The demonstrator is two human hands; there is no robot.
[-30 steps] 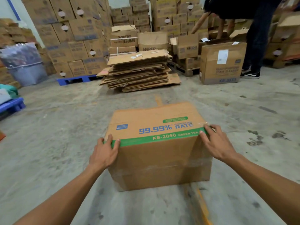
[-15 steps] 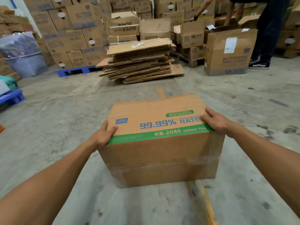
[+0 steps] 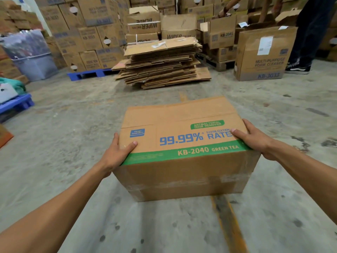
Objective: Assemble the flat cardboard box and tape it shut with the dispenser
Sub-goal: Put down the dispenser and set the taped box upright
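Observation:
An assembled brown cardboard box [image 3: 182, 172], printed "99.99% RATE" and "KB-2040 GREEN TEA" with a green band, is held between my two hands low over the concrete floor. Clear tape runs along its near side. My left hand [image 3: 116, 154] grips the box's left edge, thumb on the top face and fingers down the side. My right hand [image 3: 255, 139] grips the right edge the same way, thumb lying across the printed top. No tape dispenser is in view.
A pile of flattened cardboard [image 3: 160, 64] lies on the floor ahead. An open "KB-3033" box [image 3: 262, 57] stands at the right, with a person [image 3: 310, 33] beside it. Stacked cartons line the back on a blue pallet [image 3: 87, 74]. A yellow floor line [image 3: 229, 225] runs beneath the box.
My hands shifted from the box's near corners to its side edges, thumbs on top. The box has come up and closer to me, with its top face tilted more toward the camera.

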